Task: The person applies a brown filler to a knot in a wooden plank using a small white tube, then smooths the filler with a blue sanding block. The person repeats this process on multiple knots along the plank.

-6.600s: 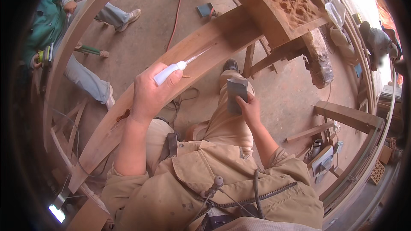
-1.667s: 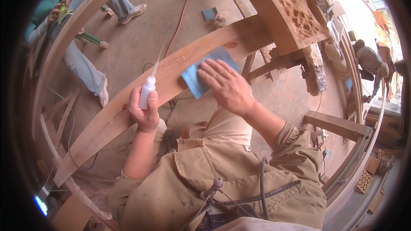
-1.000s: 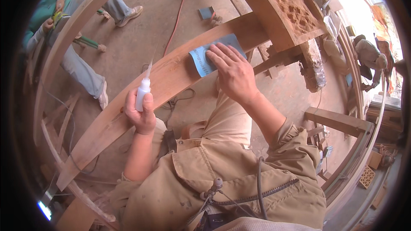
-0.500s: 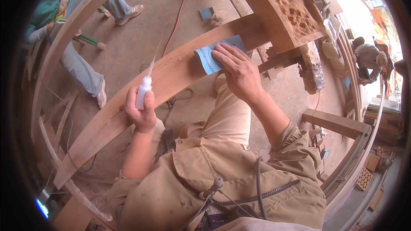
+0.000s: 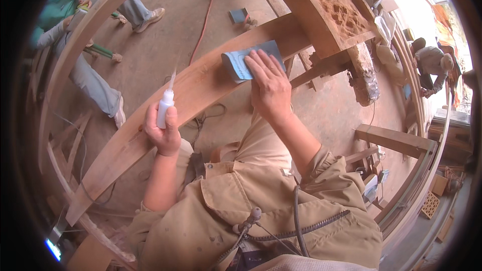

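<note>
A long, curved wooden board point(image 5: 198, 88) runs slantwise in front of me, from lower left to upper right. My right hand point(image 5: 271, 90) lies on a blue sheet of sandpaper point(image 5: 236, 64), its fingers stretched out and pressing the sheet onto the board. The sheet's left end bends up off the wood. In my closed left hand point(image 5: 163, 133) is a small white squeeze bottle point(image 5: 164, 104), upright over the board, with its long thin nozzle pointing up.
A wooden box point(image 5: 307, 12) holding sawdust stands at the board's far right end. Another blue sheet point(image 5: 239, 16) lies on the floor near a red hose point(image 5: 203, 35). A person in green point(image 5: 60, 2) is at far left, another person point(image 5: 433, 62) at right. A wooden frame point(image 5: 394, 138) stands at right.
My right hand and the sandpaper have slid a little to the left along the board. The sheet's left end curls up more. My left hand has shifted slightly left with the squeeze bottle.
</note>
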A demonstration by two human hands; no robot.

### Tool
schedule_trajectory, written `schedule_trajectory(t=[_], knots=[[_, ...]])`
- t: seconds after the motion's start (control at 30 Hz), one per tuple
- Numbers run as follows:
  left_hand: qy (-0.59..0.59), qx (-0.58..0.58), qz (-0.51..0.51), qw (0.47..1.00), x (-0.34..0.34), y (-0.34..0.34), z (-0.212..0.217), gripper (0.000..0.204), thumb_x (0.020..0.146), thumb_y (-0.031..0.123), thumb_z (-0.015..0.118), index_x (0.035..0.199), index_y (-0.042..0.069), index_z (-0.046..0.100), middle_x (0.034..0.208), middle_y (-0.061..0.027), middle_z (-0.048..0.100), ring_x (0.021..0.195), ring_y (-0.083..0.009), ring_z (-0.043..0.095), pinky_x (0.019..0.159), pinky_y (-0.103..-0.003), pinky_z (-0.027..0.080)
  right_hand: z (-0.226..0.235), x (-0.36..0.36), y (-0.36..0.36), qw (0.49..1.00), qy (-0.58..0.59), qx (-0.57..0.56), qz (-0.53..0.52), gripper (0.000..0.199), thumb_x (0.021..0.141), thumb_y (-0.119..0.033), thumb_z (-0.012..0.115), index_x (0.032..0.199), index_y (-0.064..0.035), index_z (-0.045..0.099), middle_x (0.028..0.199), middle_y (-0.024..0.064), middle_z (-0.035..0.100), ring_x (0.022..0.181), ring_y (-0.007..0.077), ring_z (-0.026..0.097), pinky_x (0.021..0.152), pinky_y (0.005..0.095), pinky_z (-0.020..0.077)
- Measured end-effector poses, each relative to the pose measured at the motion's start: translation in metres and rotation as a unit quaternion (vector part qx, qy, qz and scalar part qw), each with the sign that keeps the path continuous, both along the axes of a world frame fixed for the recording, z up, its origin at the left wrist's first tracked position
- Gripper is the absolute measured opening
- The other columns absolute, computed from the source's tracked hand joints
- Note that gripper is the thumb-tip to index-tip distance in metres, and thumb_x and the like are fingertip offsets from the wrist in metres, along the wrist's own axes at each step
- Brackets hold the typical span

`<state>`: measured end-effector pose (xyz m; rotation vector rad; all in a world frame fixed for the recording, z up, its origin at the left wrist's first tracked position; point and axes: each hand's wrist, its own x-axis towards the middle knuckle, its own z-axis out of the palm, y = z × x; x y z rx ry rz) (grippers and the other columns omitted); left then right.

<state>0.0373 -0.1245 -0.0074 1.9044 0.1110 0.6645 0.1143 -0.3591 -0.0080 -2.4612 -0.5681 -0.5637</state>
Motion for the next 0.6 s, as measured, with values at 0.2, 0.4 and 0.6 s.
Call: schedule_trajectory(t=[0.2,0.4,0.6], knots=[[0.002,0.005,0.008,1.000,-0.001,-0.001,0.002,0.032,0.089,0.032,0.062,0.087,0.000,0.059,0.071,-0.0023,0.054,0.063,-0.0127,0.049,0.056,-0.028,0.039,0.004,0.002,0.020,0.996,0.012,0.024,0.083,0.034,0.080,-0.003,0.056,0.113,-0.0034,0.061,0.122,0.0118,0.062,0.120,0.0279,0.055,0.104,0.0411,0.0403],[0.017,0.009,-0.007,1.000,-0.002,0.001,0.001,0.029,0.090,0.026,0.058,0.091,-0.002,0.060,0.077,-0.0024,0.056,0.070,-0.0112,0.049,0.063,-0.026,0.041,0.015,0.028,-0.015,0.996,0.000,0.080,-0.032,0.033,0.079,-0.001,0.053,0.111,-0.0037,0.062,0.118,0.0145,0.064,0.115,0.0316,0.057,0.101,0.0441,0.0420],[-0.011,0.013,0.015,1.000,0.002,-0.002,-0.003,0.032,0.089,0.032,0.062,0.086,0.000,0.058,0.070,-0.0032,0.053,0.063,-0.0135,0.049,0.055,-0.029,0.039,-0.001,-0.008,0.027,0.998,-0.008,0.044,0.040,0.036,0.078,0.002,0.055,0.113,-0.0041,0.062,0.121,0.0144,0.062,0.119,0.0293,0.056,0.103,0.0418,0.0419]])
